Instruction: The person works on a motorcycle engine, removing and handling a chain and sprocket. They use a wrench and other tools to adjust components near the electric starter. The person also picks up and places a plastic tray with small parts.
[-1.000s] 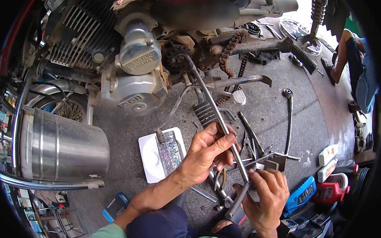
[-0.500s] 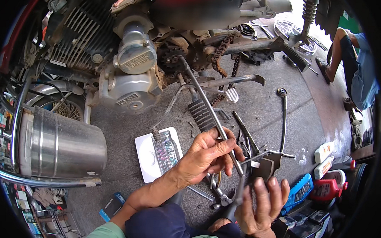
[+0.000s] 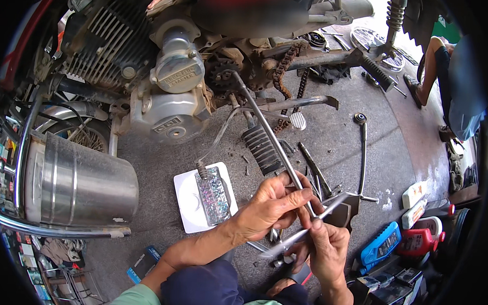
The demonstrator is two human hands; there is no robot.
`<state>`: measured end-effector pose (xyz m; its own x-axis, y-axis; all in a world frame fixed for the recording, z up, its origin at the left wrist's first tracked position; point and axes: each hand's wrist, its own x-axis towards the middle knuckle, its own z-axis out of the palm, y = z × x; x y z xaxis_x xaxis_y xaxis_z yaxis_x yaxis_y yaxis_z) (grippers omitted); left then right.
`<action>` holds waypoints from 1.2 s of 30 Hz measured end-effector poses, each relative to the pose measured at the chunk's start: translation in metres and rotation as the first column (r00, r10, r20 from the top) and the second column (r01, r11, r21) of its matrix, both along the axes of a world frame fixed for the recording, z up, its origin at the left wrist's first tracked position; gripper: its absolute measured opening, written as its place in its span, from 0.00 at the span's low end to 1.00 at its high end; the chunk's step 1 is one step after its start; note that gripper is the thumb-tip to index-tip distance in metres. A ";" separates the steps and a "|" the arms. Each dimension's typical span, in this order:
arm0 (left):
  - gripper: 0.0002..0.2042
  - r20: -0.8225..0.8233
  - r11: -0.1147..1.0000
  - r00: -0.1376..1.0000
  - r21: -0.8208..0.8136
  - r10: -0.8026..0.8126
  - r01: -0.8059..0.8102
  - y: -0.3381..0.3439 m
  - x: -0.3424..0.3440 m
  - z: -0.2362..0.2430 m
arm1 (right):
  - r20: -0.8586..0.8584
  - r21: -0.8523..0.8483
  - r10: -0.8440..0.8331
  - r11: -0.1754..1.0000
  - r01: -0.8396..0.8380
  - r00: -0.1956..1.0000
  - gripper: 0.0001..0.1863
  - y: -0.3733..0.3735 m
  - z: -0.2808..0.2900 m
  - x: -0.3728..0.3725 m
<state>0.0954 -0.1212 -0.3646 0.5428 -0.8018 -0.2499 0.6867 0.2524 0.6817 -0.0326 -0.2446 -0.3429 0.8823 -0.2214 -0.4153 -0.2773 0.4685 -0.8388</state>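
Note:
A long steel T-handle wrench (image 3: 270, 135) runs from the toothed front sprocket (image 3: 217, 79) of a motorcycle down toward me. My left hand (image 3: 277, 201) is closed loosely round its shaft near the lower end. At the crossbar, which is smeared by motion, my right hand (image 3: 329, 252) has its thumb and fingers closed on the bar. The wrench's far tip meets the middle of the sprocket. A rusty chain (image 3: 284, 70) hangs to the right of it. Left of the sprocket is the grey engine cover (image 3: 172, 120).
A white tray (image 3: 186, 204) with a glittery packet lies on the floor. A ratchet wrench (image 3: 363, 156) and a coil spring (image 3: 260, 147) lie beyond my hands. Bottles, one blue (image 3: 380, 247), one red (image 3: 415, 242), stand at right. Another person (image 3: 461, 85) is at far right.
My right hand has moved up and left from open fingers to a grip on the crossbar. The crossbar has turned. My left hand stays round the shaft, slightly lower and to the right.

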 end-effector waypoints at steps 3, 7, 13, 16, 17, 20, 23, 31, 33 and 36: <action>0.09 0.022 0.998 1.000 0.056 -0.001 -0.001 0.002 0.004 -0.002 | 0.359 -0.880 -0.006 0.331 0.341 0.933 0.15 -0.005 0.001 -0.009; 0.09 0.036 0.999 0.999 -0.025 -0.029 0.030 0.001 0.007 -0.003 | 0.447 -0.815 0.231 -0.295 0.500 0.864 0.12 -0.012 -0.002 -0.022; 0.08 0.015 0.998 1.000 -0.059 0.004 -0.003 0.000 0.005 0.006 | 0.260 -0.797 0.397 -0.426 0.428 0.880 0.10 -0.014 -0.008 -0.006; 0.08 0.038 0.997 0.999 -0.071 0.017 -0.014 0.003 0.009 0.002 | 0.231 -0.917 0.254 0.378 0.124 0.939 0.03 -0.014 -0.009 -0.006; 0.08 0.045 0.997 0.999 -0.074 0.021 -0.018 0.004 0.010 0.001 | 0.119 -0.832 0.130 0.554 0.027 0.984 0.07 -0.012 -0.013 -0.012; 0.08 0.021 0.999 1.000 -0.042 0.018 -0.017 -0.001 0.012 0.006 | 0.552 -0.822 0.090 0.222 0.524 0.829 0.14 -0.012 -0.010 -0.019; 0.08 0.039 0.999 0.999 -0.028 0.022 -0.021 -0.001 0.015 0.003 | 0.437 -0.894 0.190 -0.019 0.449 0.879 0.14 -0.008 0.029 -0.033; 0.09 0.063 0.999 0.997 -0.018 0.051 -0.049 0.002 0.017 0.008 | 0.224 -0.877 0.413 -0.309 0.368 0.882 0.23 -0.005 0.005 -0.014; 0.09 0.062 0.999 0.997 -0.012 0.044 -0.043 0.002 0.017 0.010 | 0.199 -0.810 0.469 -0.416 0.414 0.861 0.23 -0.009 0.000 -0.015; 0.09 0.052 0.999 0.997 -0.022 0.051 -0.050 0.001 0.017 0.010 | 0.317 -0.898 0.393 -0.170 0.407 0.863 0.16 -0.008 -0.001 -0.001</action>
<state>0.1126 -0.1206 -0.3542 0.5949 -0.7776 -0.2038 0.6360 0.3003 0.7109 -0.0338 -0.2524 -0.3437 0.7958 0.0091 0.6056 0.2020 -0.9466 -0.2512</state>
